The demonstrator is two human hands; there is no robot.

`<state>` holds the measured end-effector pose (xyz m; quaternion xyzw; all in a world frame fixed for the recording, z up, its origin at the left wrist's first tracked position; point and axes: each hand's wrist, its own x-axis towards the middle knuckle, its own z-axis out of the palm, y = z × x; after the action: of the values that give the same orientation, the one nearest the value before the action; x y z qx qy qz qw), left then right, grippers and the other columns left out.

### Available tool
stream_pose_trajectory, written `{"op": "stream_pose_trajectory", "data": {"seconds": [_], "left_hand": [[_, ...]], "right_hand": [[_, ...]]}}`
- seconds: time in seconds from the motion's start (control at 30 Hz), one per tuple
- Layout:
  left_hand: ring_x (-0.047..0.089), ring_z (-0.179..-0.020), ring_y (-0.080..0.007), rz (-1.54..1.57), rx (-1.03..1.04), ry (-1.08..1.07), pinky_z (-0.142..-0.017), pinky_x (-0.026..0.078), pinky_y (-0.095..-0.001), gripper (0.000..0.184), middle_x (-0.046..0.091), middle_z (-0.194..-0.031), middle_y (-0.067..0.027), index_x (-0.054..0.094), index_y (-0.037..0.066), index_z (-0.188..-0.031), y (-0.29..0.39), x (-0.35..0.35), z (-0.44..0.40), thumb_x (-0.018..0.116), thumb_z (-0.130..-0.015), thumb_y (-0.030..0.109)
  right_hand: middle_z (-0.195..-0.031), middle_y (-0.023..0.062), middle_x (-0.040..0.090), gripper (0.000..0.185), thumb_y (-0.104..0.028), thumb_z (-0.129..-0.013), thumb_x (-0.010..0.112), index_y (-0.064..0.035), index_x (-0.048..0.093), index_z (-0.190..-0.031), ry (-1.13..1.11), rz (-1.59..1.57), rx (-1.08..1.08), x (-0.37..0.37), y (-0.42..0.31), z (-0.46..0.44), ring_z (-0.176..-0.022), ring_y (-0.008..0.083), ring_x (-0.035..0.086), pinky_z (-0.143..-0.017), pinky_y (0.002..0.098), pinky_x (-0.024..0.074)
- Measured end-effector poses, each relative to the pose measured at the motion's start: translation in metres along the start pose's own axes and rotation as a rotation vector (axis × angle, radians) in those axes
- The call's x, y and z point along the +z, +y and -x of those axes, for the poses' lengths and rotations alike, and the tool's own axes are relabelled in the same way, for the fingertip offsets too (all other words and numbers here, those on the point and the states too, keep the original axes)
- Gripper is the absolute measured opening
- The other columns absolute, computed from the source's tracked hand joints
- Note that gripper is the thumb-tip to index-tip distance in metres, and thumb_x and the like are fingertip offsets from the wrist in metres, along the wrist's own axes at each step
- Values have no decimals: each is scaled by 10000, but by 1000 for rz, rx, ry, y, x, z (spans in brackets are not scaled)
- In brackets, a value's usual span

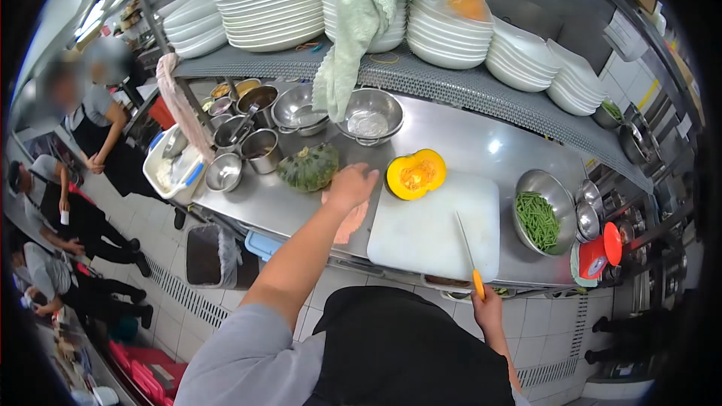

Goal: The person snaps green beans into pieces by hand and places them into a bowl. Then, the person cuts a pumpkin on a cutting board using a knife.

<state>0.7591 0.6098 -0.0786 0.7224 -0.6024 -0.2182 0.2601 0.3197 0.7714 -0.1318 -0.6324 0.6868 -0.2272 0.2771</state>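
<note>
My left hand (352, 186) is over a pink cloth (350, 223) on the steel counter, left of the cutting board; its fingers look curled, and what is under them is hidden. Just left of it lies a dark green pumpkin piece (308, 167), skin side up. A yellow pumpkin half (416, 174) rests cut side up on the top left part of the white cutting board (434, 233). Near the board's lower right edge, my right hand (487, 307) is closed around the yellow handle of a knife (469, 250), whose blade lies over the board.
A steel bowl of green beans (537, 222) and a red scale (599, 257) stand on the right. Metal bowls and pots (261, 150) line the back left. Above runs a shelf (286, 65) with stacked plates (274, 11) and a hanging green cloth (352, 30). Several people stand far left.
</note>
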Motion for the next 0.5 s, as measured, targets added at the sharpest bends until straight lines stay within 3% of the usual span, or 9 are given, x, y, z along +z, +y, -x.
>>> {"op": "stream_pose_trajectory", "data": {"seconds": [0.03,0.1,0.17,0.23,0.27,0.33,0.37,0.43,0.5], "left_hand": [[610,-1202,-351,7,8,-9,-1011,471,-416,727,605,-1321,-241,508,-49,-1377,-1,11,-9,589,-913,505],[566,-1272,-358,325,-153,-103,-1081,424,-394,941,568,-1361,-281,390,-61,-1469,7,34,-28,602,-868,632],[502,-1340,-373,478,-214,-193,-1119,384,-380,993,516,-1412,-305,349,-42,-1503,14,44,-36,655,-845,635],[480,-1353,-389,563,51,-258,-1122,381,-388,981,482,-1437,-309,310,-46,-1513,6,69,-46,726,-837,530],[480,-1353,-389,569,64,-273,-1122,381,-388,981,482,-1437,-309,310,-46,-1513,2,78,-48,726,-837,530],[447,-1372,-412,523,169,-138,-1118,389,-407,924,375,-1513,-305,271,22,-1546,-1,97,-37,745,-852,405],[447,-1372,-412,530,178,-157,-1118,389,-407,924,375,-1513,-305,271,22,-1546,7,95,-29,745,-852,405],[419,-1376,-446,378,239,-92,-1116,394,-430,860,267,-1561,-302,237,123,-1574,21,88,2,704,-883,333],[356,-1399,-480,438,238,-172,-1124,386,-447,825,168,-1591,-303,228,195,-1581,31,80,20,679,-894,255]], "right_hand": [[-743,164,655,226,-169,-904,648,51,627,-950,-59,91,51,0,2,-1,-663,257,660,-634,377,524],[-700,152,638,203,-154,-903,606,42,607,-952,-78,102,78,13,28,-15,-583,238,631,-562,378,509],[-656,139,620,182,-140,-903,565,34,587,-954,-101,106,124,20,32,-11,-503,218,601,-490,379,494],[-634,110,590,227,-107,-889,501,9,558,-1075,22,132,58,27,17,-12,-439,184,554,-402,359,449],[-634,110,590,227,-107,-889,501,9,558,-1075,37,137,71,27,7,-12,-439,184,554,-402,359,449],[-759,251,661,331,-149,-864,581,27,551,-1143,-46,-15,303,24,-12,-7,-643,367,683,-607,458,538],[-759,251,661,331,-149,-864,581,27,551,-1143,-33,-12,321,23,-22,-6,-643,367,683,-607,458,538],[-634,59,549,264,-69,-876,500,-18,528,-1134,-42,-213,345,23,-44,5,-449,151,540,-381,318,424],[-647,46,531,263,-49,-873,502,-22,530,-1133,-43,-317,413,21,-71,8,-451,140,522,-383,303,420]]}}
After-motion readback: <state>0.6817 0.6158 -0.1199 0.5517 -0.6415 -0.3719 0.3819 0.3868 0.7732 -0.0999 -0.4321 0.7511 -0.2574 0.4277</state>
